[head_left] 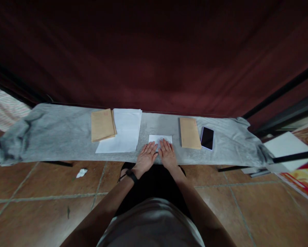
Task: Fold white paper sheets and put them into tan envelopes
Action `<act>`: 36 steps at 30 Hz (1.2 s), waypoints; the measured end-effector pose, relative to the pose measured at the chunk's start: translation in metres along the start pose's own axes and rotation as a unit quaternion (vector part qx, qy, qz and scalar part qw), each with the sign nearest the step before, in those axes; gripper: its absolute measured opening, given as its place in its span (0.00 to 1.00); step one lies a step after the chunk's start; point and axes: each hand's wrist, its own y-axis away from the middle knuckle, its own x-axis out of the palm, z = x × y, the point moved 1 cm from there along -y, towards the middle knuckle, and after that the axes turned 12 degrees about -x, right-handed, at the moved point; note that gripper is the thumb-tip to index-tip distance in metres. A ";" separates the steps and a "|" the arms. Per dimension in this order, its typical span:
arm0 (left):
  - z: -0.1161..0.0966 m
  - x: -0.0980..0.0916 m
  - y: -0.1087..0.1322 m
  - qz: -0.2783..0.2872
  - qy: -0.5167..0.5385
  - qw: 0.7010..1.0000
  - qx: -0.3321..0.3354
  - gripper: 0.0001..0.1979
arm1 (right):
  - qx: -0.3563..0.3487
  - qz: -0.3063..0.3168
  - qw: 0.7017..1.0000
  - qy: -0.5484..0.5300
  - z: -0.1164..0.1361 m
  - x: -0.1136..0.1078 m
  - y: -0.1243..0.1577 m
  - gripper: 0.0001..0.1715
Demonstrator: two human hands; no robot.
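My left hand (146,155) and my right hand (167,153) lie flat side by side, fingers stretched out, on the near part of a small folded white paper (160,138). The paper rests on a long bench covered with grey cloth (61,137). To the left sits a stack of white sheets (124,132) with a pile of brown envelopes (102,124) partly on it. To the right lies a single brown envelope (189,133) beside a black phone (207,138). A dark band (131,175) circles my left wrist.
A dark red curtain (154,55) hangs behind the bench. The floor is brown tile (40,199) with a crumpled white scrap (81,173). White boards and a colourful printed sheet (300,175) lie at the right, under black metal bars (282,91).
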 end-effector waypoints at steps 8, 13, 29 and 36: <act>0.012 -0.001 0.010 -0.012 -0.007 1.000 -0.010 0.29 | -0.033 -0.006 0.999 0.009 0.001 -0.005 0.024 0.31; 0.019 -0.003 0.018 -0.029 -0.024 0.999 -0.001 0.31 | -0.029 -0.007 0.999 0.026 -0.006 -0.009 0.034 0.31; 0.047 -0.027 0.028 -0.035 -0.064 0.996 0.051 0.31 | -0.026 -0.041 0.998 0.036 -0.004 0.002 0.040 0.31; 0.055 -0.033 0.029 -0.058 -0.022 0.998 0.031 0.27 | -0.025 -0.037 0.998 0.039 -0.004 0.004 0.040 0.32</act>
